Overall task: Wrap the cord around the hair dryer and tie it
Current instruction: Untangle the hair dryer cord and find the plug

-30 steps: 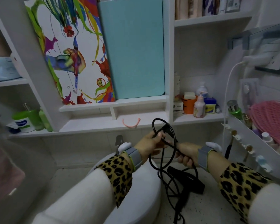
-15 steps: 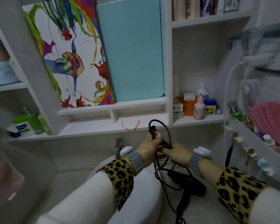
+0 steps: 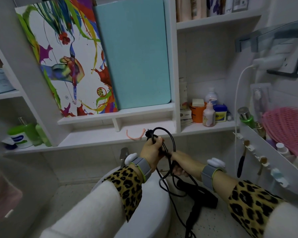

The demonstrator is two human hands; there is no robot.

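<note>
loosely gathered cord, dryer below

holds the black cord (image 3: 162, 128) in loose loops between both hands, with the black hair dryer (image 3: 199, 199) low beneath the right wrist, beside the white toilet lid (image 3: 144, 212). grips the plug end (image 3: 148, 134) in the left hand (image 3: 150, 152), fingers curled round it. clasps lower strands in the right hand (image 3: 180, 164), fingers curled round them, just beside the left. behind, a white shelf (image 3: 96, 140) with a pink curved piece (image 3: 135, 136).

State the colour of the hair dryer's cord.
Black; the cord shows best in the head view, looped above the left hand.
</note>
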